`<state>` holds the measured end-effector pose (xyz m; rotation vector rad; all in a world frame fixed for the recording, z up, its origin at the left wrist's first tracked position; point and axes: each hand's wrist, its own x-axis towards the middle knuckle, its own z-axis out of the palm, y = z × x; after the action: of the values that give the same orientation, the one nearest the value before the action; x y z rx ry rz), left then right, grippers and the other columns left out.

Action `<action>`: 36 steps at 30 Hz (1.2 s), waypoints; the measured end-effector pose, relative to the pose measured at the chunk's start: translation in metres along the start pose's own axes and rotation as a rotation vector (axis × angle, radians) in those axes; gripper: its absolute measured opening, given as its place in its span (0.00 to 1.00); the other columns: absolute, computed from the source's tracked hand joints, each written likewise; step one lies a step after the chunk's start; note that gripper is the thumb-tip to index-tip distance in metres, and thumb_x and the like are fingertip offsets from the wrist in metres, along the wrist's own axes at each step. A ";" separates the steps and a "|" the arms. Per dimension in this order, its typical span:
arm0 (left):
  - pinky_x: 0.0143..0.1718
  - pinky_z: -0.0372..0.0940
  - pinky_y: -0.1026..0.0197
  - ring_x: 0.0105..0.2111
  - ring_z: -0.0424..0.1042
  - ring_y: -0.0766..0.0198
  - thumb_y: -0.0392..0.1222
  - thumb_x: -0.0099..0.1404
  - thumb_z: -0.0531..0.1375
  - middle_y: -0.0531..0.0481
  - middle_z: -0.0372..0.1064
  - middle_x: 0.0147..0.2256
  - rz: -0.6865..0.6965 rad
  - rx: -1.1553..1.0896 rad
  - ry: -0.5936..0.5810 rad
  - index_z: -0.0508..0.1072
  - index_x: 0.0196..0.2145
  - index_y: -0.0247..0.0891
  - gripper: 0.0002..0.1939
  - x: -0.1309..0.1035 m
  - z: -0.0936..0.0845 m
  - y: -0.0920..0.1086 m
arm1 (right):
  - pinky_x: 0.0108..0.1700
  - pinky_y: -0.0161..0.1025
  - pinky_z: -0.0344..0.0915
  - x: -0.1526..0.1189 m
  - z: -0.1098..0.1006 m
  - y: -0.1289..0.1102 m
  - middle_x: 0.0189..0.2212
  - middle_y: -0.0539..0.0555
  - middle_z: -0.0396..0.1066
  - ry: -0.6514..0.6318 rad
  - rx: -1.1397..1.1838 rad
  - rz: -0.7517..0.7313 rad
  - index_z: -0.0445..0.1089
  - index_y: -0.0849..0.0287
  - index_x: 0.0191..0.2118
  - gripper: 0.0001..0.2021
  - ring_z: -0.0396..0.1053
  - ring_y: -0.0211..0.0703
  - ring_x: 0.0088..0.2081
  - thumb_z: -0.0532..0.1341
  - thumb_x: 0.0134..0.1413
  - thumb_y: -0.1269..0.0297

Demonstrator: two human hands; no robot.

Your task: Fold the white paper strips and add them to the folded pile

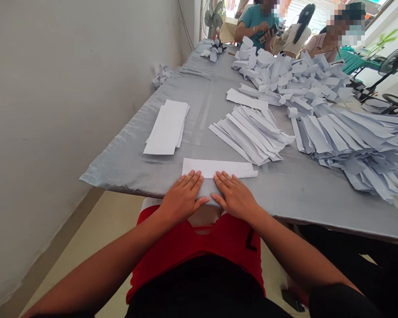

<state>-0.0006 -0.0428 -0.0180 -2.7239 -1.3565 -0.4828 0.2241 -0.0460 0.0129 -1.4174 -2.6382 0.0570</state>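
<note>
A white strip of paper lies lengthwise near the front edge of the table, with a fold along its near side. My left hand rests flat on its left part, fingers stretched out and thumb pointing inward. On the fold nearer the right end lies my right hand, its fingers likewise extended. The two thumbs come close to each other but stay apart. Beyond my left hand is a stack of flat white paper strips. A fanned pile of folded strips lies beyond my right hand.
The table has a grey cloth and stands beside a white wall. More folded strips spread at the right, with a large heap of folded paper behind. Several people sit at the far end; one in a teal shirt holds a phone.
</note>
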 end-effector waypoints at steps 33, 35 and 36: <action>0.49 0.68 0.48 0.45 0.77 0.50 0.47 0.76 0.49 0.36 0.79 0.45 -0.037 0.092 0.094 0.79 0.41 0.33 0.21 0.010 -0.027 -0.015 | 0.62 0.63 0.62 -0.036 -0.029 0.051 0.57 0.63 0.73 0.101 -0.240 0.296 0.78 0.59 0.48 0.19 0.65 0.63 0.63 0.53 0.69 0.55; 0.44 0.68 0.49 0.38 0.76 0.51 0.50 0.74 0.53 0.40 0.78 0.36 -0.073 0.096 0.039 0.78 0.33 0.35 0.20 0.025 -0.031 -0.016 | 0.61 0.60 0.64 -0.020 -0.029 0.048 0.57 0.63 0.73 0.171 -0.174 0.298 0.77 0.60 0.49 0.19 0.66 0.61 0.62 0.53 0.69 0.56; 0.42 0.67 0.50 0.37 0.75 0.51 0.51 0.72 0.56 0.40 0.77 0.33 -0.102 0.104 0.010 0.78 0.33 0.35 0.18 0.034 -0.032 -0.016 | 0.60 0.59 0.65 -0.010 -0.027 0.047 0.57 0.64 0.72 0.190 -0.131 0.287 0.75 0.60 0.53 0.20 0.66 0.60 0.62 0.53 0.69 0.55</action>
<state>-0.0023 -0.0127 0.0208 -2.5766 -1.4798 -0.4188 0.2717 -0.0291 0.0340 -1.7405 -2.3081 -0.2119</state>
